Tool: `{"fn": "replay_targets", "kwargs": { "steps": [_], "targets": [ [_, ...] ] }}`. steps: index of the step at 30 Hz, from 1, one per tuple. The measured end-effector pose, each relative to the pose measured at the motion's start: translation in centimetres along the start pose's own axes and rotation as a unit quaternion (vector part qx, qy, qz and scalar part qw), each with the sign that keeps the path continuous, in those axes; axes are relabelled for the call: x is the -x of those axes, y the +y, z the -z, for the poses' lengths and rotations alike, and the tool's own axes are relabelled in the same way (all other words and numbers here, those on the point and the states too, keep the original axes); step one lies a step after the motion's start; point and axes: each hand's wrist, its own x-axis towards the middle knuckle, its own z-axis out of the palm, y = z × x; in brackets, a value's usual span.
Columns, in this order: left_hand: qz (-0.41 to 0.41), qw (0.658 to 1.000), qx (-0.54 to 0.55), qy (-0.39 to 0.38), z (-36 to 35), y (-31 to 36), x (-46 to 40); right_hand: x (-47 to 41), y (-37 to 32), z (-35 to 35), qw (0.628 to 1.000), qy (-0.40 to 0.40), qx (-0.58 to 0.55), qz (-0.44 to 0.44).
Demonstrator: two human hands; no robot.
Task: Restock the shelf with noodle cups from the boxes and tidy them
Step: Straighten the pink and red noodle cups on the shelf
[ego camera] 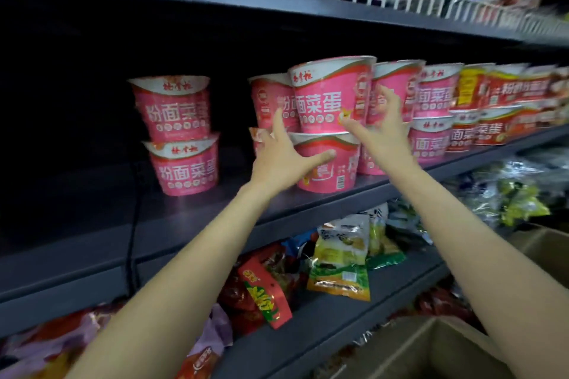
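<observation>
Nearest, a cardboard box (pixel 431 354) sits at lower right, below a lower shelf holding snack packets (pixel 341 258). Both forearms reach up to the middle shelf (pixel 215 224). Left hand (pixel 283 160): fingers spread, thumb laid across the lower front cup (pixel 326 163), index finger raised against the cups behind. Right hand (pixel 381 129): open, fingers splayed beside the upper front cup (pixel 329 95), thumb at its base; neither hand grips anything. Farther left, a separate stack of two pink cups (pixel 181 135) stands apart. Red cups (pixel 492 108) continue rightward.
</observation>
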Motion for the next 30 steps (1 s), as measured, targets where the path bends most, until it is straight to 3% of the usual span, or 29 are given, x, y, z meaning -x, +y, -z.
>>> {"fn": "replay_targets", "kwargs": {
  "steps": [4, 12, 19, 24, 27, 30],
  "targets": [
    [0.061, 0.996, 0.069, -0.004, -4.2, 0.1, -1.4, -1.7, 0.9, -1.0, 0.981, -0.074, -0.159, -0.084],
    [0.045, 0.994, -0.019, 0.094, -3.3, -1.2, 0.6, 0.8, -1.0, -0.7, 0.981, -0.123, -0.146, -0.042],
    [0.057, 0.996, 0.047, 0.057, 4.9, -5.1, 3.6, 2.3, -5.5, -3.9, 0.974, -0.211, -0.082, -0.001],
    [0.079, 0.995, 0.009, 0.067, 7.7, -6.4, 5.1, 2.9, -8.1, -7.3, 0.993, -0.102, -0.061, 0.019],
    [0.085, 0.992, -0.029, 0.09, 7.7, -6.6, 5.3, 3.7, -10.5, -10.1, 0.997, -0.002, 0.06, 0.057],
    [0.085, 0.99, -0.051, 0.099, 7.8, -6.6, 5.6, 4.3, -11.3, -12.6, 0.989, 0.031, 0.137, 0.049]
  ]
}}
